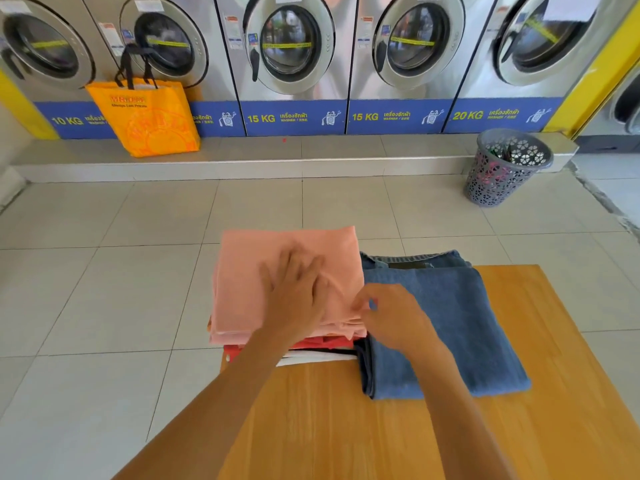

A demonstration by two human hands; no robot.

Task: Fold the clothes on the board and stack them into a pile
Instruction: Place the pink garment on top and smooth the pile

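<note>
A folded peach garment [256, 271] tops a pile of folded clothes at the far left corner of the wooden board [346, 427]. Red, black and white folded layers [322, 351] show under it. My left hand [294, 296] lies flat on the peach garment, fingers spread. My right hand [391, 317] pinches the peach garment's right edge between thumb and fingers. Right beside the pile lies a stack of folded blue jeans [450, 323], touching the pile's side.
A row of washing machines [294, 46] lines the back wall above a raised step. An orange shopping bag [145, 116] stands on the step at left. A grey perforated basket [502, 168] sits on the tiled floor at right.
</note>
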